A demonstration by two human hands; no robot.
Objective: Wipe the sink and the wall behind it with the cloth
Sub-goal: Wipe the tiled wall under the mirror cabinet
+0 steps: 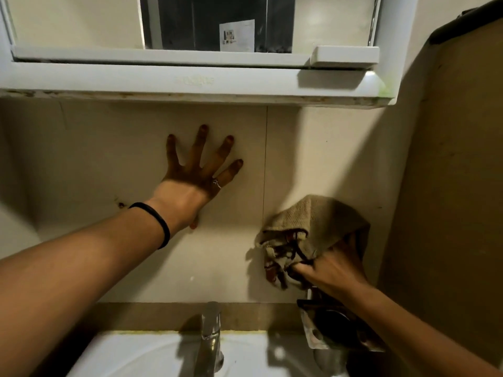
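Two hands share the work: the right hand point(330, 268) bunches the cloth point(304, 235) in curled fingers, its free folds pressed to the wall point(217, 254) above the grip, so a thick pad meets the tile; to the left of that grip the left hand point(196, 183) lies flat on the wall, fingers spread and holding nothing, probably bracing the lean; below both, the tap point(211, 333) and sink point(130, 357) look not yet reached.

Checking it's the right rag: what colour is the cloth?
Beige terry cloth with dark brown-red patterned parts, gripped by the right hand; head view.
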